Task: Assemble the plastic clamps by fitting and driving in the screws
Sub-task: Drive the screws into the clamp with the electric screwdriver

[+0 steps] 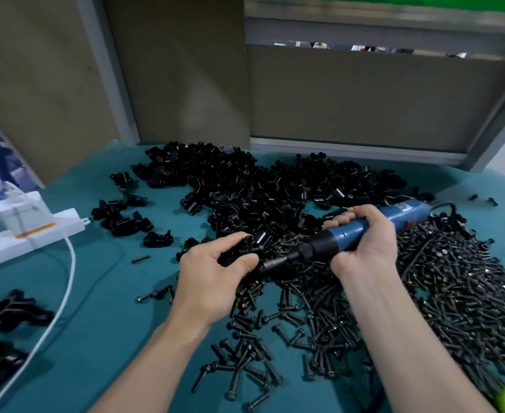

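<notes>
Head view: on a teal surface [111,338] the left hand [212,278] pinches a black plastic clamp [246,247], its fingers [230,238] curled over the top of the part and the thumb pressed against the near side. The right hand [364,242] grips a blue electric screwdriver [406,211] around the middle of its barrel, fingers wrapped over the far side. The tool lies nearly level and points left, and its dark bit [278,261] meets the clamp just beside the left thumb. Whether a screw sits on the bit cannot be told. Both hands hover just above the spot where the two heaps meet.

Behind the hands a wide pile of loose black clamps [260,186] spreads toward the back of the surface. A dense pile of black screws [453,287] covers the right side and spills forward between the forearms. A small cluster of clamps [123,216] lies apart on the left, with a single screw [140,259] near it. More black clamp parts [4,317] lie at the left edge, blurred. A white power strip [28,236] with a plug in it rests at far left, and its white cable [66,281] curves toward the near edge. Brown panels [179,70] stand along the back.
</notes>
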### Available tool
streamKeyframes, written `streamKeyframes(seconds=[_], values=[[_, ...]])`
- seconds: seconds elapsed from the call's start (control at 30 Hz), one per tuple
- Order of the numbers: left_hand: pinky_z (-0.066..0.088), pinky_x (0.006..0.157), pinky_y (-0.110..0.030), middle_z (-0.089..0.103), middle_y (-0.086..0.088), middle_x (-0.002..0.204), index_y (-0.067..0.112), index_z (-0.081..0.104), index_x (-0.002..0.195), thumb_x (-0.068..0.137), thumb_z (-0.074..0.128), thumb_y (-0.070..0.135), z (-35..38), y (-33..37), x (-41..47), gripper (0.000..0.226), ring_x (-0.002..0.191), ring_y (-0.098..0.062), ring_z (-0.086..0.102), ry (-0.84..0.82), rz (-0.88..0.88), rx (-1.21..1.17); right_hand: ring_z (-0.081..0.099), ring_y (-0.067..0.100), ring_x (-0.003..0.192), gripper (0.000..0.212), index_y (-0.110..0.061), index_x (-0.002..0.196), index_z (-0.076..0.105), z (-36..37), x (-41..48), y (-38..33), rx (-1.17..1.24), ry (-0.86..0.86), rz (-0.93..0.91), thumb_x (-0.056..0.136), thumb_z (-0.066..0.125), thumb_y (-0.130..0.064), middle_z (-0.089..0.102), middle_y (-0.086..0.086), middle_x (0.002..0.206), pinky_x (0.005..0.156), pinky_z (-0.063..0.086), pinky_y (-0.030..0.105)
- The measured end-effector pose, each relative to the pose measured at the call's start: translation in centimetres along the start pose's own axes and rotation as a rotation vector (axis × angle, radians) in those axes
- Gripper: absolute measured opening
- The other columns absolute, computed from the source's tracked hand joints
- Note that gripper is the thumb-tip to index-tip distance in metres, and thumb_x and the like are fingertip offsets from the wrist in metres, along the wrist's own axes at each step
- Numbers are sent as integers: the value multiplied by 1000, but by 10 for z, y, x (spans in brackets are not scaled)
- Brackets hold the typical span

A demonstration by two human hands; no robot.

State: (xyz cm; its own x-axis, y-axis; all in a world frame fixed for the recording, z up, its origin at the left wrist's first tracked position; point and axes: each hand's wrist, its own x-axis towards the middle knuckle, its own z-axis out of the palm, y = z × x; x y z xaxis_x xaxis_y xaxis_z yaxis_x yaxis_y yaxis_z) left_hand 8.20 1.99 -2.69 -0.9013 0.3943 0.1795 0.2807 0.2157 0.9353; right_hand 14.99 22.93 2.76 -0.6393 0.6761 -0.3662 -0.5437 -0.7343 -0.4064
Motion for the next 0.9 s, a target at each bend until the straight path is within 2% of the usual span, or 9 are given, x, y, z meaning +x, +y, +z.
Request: streamKeyframes(seconds=[0.2, 0.33, 0.43, 0.5, 0.63, 0.7, 0.77, 0.83, 0.9], values=[[56, 81, -17, 77, 16, 103, 45, 71, 124, 82, 85, 38, 5, 2, -3, 44, 55, -7, 64, -24, -36, 29, 48, 15, 45, 20, -14, 85, 46, -4, 7, -12, 110, -2, -70, 85, 58, 2, 51, -1, 60, 55, 48, 25], [48, 59, -13, 80, -5, 92, 43, 71, 124, 83, 85, 33, 9, 4, -6, 45, 50, -8, 53, -39, -45, 3, 50, 16, 46, 21, -13, 86, 47, -1, 5, -14, 113, -21, -50, 84, 59, 4, 52, 0, 59, 57, 49, 26], [52, 100, -25, 75, 14, 118, 45, 72, 116, 82, 87, 29, 7, 7, -6, 41, 105, -2, 69, 0, -58, -23, 50, 16, 47, 20, -13, 84, 47, -1, 4, -13, 93, -34, -28, 84, 59, 3, 52, 1, 60, 57, 49, 27], [48, 110, -30, 72, 20, 119, 43, 73, 116, 82, 87, 27, 7, 9, -7, 40, 118, 1, 64, -4, -56, -23, 50, 16, 47, 20, -13, 87, 47, -1, 4, -13, 88, -43, -30, 84, 59, 3, 52, 0, 61, 57, 49, 27], [51, 101, -22, 75, 22, 111, 41, 75, 115, 80, 88, 26, 6, 10, -8, 40, 104, 1, 70, -8, -64, -25, 51, 15, 47, 21, -13, 89, 47, -1, 3, -11, 96, -64, -56, 84, 58, 5, 52, 1, 61, 55, 49, 27], [52, 77, -9, 78, 22, 99, 39, 75, 118, 79, 88, 28, 5, 10, -9, 42, 72, -8, 72, -19, -62, -6, 51, 15, 47, 21, -13, 88, 47, 0, 3, -11, 96, -67, -73, 84, 58, 5, 52, 1, 61, 54, 49, 27], [45, 59, -6, 78, 20, 94, 37, 76, 119, 79, 87, 31, 6, 11, -11, 43, 45, -3, 54, -22, -33, 32, 50, 15, 48, 21, -13, 88, 47, -1, 3, -11, 90, -75, -77, 84, 58, 5, 52, 1, 62, 54, 48, 28], [47, 60, -10, 78, 11, 108, 39, 75, 119, 79, 87, 33, 6, 11, -11, 42, 42, 4, 50, -19, -20, 63, 50, 15, 48, 20, -12, 86, 48, -1, 3, -11, 84, -81, -65, 84, 58, 5, 52, 1, 62, 54, 48, 28], [58, 74, -26, 78, 3, 115, 44, 74, 115, 77, 87, 36, 5, 11, -10, 40, 52, 8, 56, -44, -40, 50, 50, 15, 49, 19, -12, 84, 47, -1, 4, -11, 66, -86, -57, 85, 58, 4, 52, 1, 62, 54, 48, 28]])
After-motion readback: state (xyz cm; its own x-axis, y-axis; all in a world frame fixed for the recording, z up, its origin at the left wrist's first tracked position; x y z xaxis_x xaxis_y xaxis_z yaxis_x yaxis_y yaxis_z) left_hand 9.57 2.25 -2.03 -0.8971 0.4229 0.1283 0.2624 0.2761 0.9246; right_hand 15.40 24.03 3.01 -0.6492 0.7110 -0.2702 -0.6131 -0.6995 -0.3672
